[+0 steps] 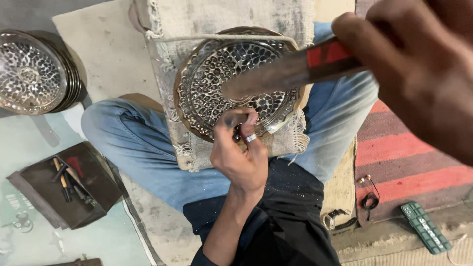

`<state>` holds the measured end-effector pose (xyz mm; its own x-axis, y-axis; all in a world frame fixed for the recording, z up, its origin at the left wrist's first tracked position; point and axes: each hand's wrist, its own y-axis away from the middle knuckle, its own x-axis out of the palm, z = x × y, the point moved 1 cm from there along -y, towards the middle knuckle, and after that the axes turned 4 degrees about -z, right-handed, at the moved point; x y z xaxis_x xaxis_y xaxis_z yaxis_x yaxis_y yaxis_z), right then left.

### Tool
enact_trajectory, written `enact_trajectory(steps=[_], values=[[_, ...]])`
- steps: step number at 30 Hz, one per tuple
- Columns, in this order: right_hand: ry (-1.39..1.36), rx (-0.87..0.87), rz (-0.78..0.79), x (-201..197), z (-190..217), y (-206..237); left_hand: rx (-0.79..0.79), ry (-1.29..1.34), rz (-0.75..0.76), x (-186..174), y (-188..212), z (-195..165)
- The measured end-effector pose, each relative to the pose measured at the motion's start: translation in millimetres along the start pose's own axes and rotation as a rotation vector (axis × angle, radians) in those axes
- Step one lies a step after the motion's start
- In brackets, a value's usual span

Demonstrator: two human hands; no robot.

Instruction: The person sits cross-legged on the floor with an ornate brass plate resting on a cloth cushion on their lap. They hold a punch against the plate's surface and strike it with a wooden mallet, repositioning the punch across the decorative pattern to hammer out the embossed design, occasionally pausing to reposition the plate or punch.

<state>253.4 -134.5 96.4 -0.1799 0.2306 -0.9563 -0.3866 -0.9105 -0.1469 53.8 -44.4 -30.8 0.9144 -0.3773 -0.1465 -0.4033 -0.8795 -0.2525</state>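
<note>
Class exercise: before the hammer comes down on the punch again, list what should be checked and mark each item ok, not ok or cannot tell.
1. Left hand has a grip on the punch: ok.
2. Punch tip set on the embossed plate: cannot tell, fingers hide it.
3. Right hand grips the hammer: ok.
4. Plate resting on the cloth-covered block on the lap: ok.
5. Hammer lined up over the punch: cannot tell, blurred.
6. Spare tools in the tray, clear of the work: ok.

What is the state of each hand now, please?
Left hand: closed, holding a small punch on the engraved plate.
Right hand: closed, holding a hammer.
</note>
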Motion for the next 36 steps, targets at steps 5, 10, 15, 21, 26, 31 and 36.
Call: enact_trajectory(steps=[5, 10, 15, 21, 26, 31, 36], values=[[-0.300, 0.363, 0.034, -4.5, -10.8, 7.3, -0.108, 0.326, -0.114, -9.7, -5.8, -1.4], [-0.284, 0.274, 0.025, -4.5, -29.3, 11.9, -0.254, 0.296, -0.018, -21.3, -9.4, -11.5], [-0.324, 0.388, -0.007, -12.9, -36.7, 43.8, -0.035, 0.219, 0.265, -29.0, -38.5, -11.2], [-0.948, 0.578, -0.455, 45.3, -35.6, 116.3, 0.224, 0.194, 0.730, -26.0, -86.3, 2.9], [-1.062, 0.650, -0.726, 107.1, -20.4, 166.3, 0.165, 0.238, 0.813, -21.8, -93.6, 2.1], [-1.083, 0.719, -0.824, 154.0, 15.9, 188.9, 0.232, 0.165, 0.849, -15.6, -90.5, 7.9], [-1.054, 0.793, -0.841, 163.5, 31.6, 188.9, 0.303, 0.132, 1.139, -3.4, -103.1, 18.7]])
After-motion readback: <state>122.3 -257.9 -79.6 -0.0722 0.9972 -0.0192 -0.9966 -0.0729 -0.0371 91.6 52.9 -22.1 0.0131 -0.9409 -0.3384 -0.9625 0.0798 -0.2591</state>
